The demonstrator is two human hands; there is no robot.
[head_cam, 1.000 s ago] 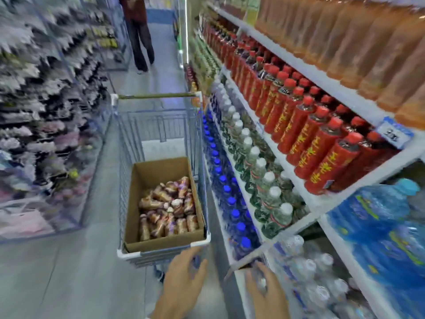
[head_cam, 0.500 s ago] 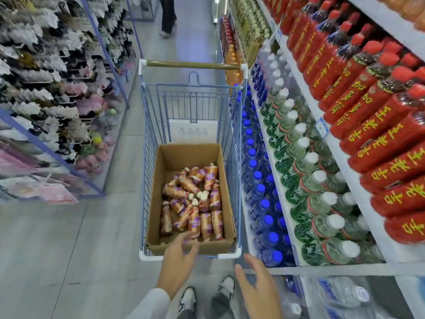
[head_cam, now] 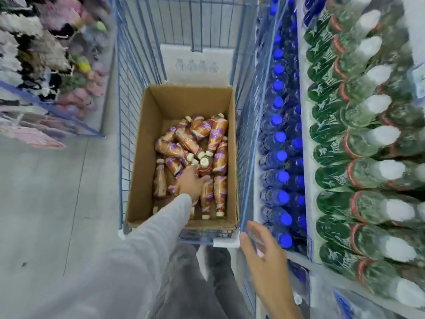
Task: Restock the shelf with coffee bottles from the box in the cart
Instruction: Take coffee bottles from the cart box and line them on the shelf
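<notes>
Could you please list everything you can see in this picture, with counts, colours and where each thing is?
cart: one, blue wire, middle of the aisle
cardboard box: one, brown, open, inside the cart
coffee bottles: over a dozen, brown and purple with cream caps, jumbled in the box
shelving: white tiers, along the right
blue-capped bottles: many, in rows on the low tier beside the cart
green-labelled bottles: many, clear with white caps, on the tier above
soft goods: many, pink, white and black, blurred, far left
floor: grey
sleeve: one, grey, left arm
left hand: fingers spread over the coffee bottles
right hand: open, by the cart's near right corner
</notes>
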